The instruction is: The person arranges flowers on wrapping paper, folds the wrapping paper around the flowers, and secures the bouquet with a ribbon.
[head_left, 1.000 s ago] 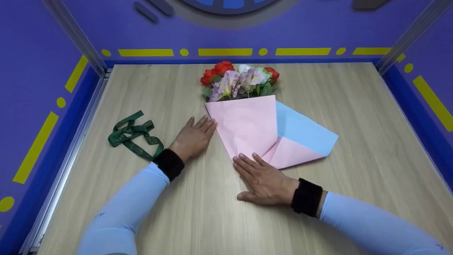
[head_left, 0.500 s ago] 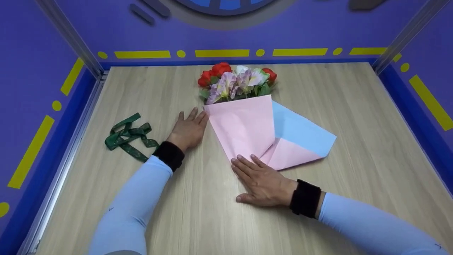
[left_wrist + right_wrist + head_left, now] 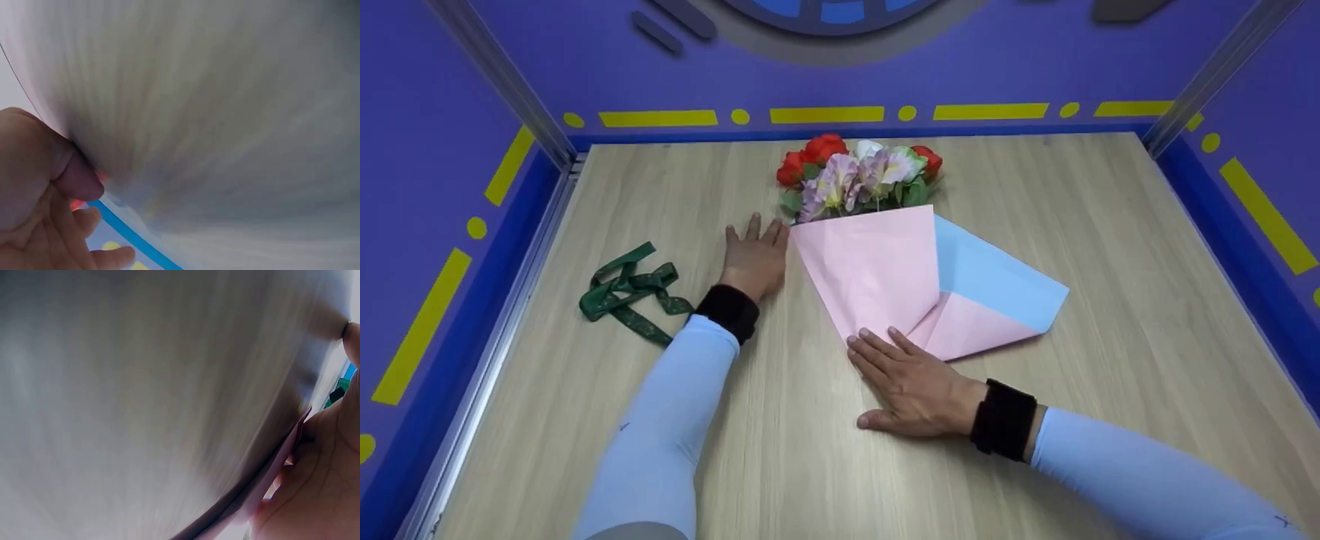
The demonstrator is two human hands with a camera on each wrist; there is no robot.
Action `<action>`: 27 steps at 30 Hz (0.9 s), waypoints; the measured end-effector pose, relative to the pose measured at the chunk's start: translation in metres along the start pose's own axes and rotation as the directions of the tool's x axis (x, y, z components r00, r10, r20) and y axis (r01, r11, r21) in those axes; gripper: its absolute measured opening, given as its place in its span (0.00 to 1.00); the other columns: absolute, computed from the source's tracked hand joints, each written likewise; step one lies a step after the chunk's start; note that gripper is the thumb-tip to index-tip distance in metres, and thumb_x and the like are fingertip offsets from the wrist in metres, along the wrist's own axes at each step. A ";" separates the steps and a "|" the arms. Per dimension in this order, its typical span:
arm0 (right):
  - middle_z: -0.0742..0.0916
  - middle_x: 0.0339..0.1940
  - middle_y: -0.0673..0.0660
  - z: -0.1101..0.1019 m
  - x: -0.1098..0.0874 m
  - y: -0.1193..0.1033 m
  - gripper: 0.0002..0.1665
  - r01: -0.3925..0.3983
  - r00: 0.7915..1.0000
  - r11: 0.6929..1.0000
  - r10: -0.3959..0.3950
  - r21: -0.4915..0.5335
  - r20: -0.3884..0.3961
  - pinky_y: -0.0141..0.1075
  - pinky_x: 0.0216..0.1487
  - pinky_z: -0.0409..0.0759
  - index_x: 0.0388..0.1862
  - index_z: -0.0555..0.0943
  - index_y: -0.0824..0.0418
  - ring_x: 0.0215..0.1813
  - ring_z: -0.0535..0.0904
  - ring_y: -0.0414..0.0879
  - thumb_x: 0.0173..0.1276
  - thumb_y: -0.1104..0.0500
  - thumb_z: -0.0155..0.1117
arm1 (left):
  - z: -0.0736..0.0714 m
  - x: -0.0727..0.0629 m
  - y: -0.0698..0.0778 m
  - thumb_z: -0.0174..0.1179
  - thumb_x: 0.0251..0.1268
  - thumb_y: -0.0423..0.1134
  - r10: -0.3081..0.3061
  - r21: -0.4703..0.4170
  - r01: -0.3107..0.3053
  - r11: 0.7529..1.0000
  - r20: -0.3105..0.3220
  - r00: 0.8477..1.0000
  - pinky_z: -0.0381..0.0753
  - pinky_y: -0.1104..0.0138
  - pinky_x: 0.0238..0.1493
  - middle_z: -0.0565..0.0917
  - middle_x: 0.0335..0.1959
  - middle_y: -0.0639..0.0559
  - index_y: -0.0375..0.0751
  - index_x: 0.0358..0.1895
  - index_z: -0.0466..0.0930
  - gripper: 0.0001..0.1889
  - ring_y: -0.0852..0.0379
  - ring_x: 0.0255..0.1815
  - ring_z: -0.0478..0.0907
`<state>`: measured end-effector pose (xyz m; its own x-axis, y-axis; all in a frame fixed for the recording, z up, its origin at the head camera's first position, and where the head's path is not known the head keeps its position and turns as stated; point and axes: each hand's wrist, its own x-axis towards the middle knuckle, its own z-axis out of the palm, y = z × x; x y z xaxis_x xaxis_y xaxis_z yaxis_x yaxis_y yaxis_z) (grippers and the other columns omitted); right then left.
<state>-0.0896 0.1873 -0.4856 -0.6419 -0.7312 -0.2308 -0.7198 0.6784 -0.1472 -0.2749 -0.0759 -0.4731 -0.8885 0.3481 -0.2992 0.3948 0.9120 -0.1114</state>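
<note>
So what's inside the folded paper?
Red, white and pale purple flowers with green leaves show past the far edge of the paper. Anything lower is covered by its pink front, and the right hand hides part of the near end.

The site is presenting as a purpose-built booth or work bay; whether it is belonging to a lab, workshop or shop, the inspector is not determining. Purple-blue panels are enclosing a wood-grain table [image 3: 810, 465]: a back panel [image 3: 1020, 56], a left panel [image 3: 420, 112] and a right panel [image 3: 1279, 97]. Metal posts [image 3: 495, 75] are standing at the corners. Yellow dashes and dots [image 3: 826, 115] and a wheel-like graphic [image 3: 832, 27] are decorating the panels.
</note>
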 end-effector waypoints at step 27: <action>0.62 0.85 0.72 -0.003 -0.019 0.045 0.39 -0.190 0.959 0.955 0.229 0.226 -0.164 0.61 0.84 0.53 0.82 0.58 0.75 0.86 0.54 0.65 0.88 0.47 0.45 | 0.008 -0.124 0.116 0.46 0.84 0.38 0.535 0.057 -0.532 0.845 -0.102 0.839 0.63 0.57 0.82 0.69 0.81 0.45 0.39 0.78 0.70 0.25 0.49 0.84 0.61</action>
<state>-0.1104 0.2316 -0.4845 -0.8242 -0.5578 -0.0975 -0.5063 0.8031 -0.3142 -0.1171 -0.0152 -0.4561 -0.5579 0.8020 -0.2134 0.8195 0.5729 0.0105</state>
